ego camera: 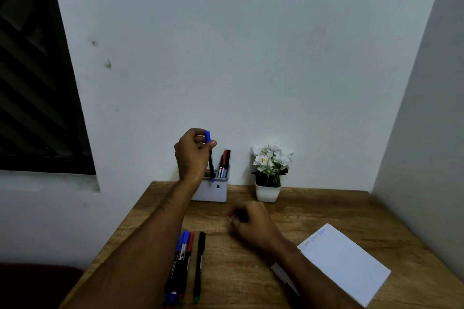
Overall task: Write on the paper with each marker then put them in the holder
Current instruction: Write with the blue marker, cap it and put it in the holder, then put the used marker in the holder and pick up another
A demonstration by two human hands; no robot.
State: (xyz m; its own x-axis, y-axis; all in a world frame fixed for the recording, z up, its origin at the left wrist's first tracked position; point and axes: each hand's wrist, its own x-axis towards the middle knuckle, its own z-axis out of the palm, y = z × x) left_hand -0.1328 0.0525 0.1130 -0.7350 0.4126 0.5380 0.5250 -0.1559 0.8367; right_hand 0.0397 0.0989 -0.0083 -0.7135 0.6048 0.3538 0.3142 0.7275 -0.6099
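At the back of the table (pixel 326 211), by the wall, stands a grey holder (pixel 213 192). Two pens (pixel 224 163) with red and black tops stick up out of its right side. The left hand (pixel 192 152) is up over the holder. Its thumb and fingers pinch a blue pen (pixel 210 155) near the top. The pen hangs almost straight up and down, blue cap at the top. Its low tip is right at the rim of the holder, on the left side. I cannot tell if the tip is inside yet.

The right hand (pixel 251 223) rests low over the table, in front of the holder and a little to the right. Its fingers are curled in. Something dark shows under the fingers, but it is blurry, so I cannot tell if the hand holds a thing.

Near the front of the table lie more pens (pixel 182 266) in a bunch, side by side, touching. They have blue and red caps. One black pen (pixel 199 266) lies just beside them on the right, a bit apart.

The paper (pixel 346 263) lies on the right side of the table, partly under the right arm. It has some faint blue writing near its far edge.

A small white pot (pixel 267 193) with white flowers stands to the right of the holder, near the wall.
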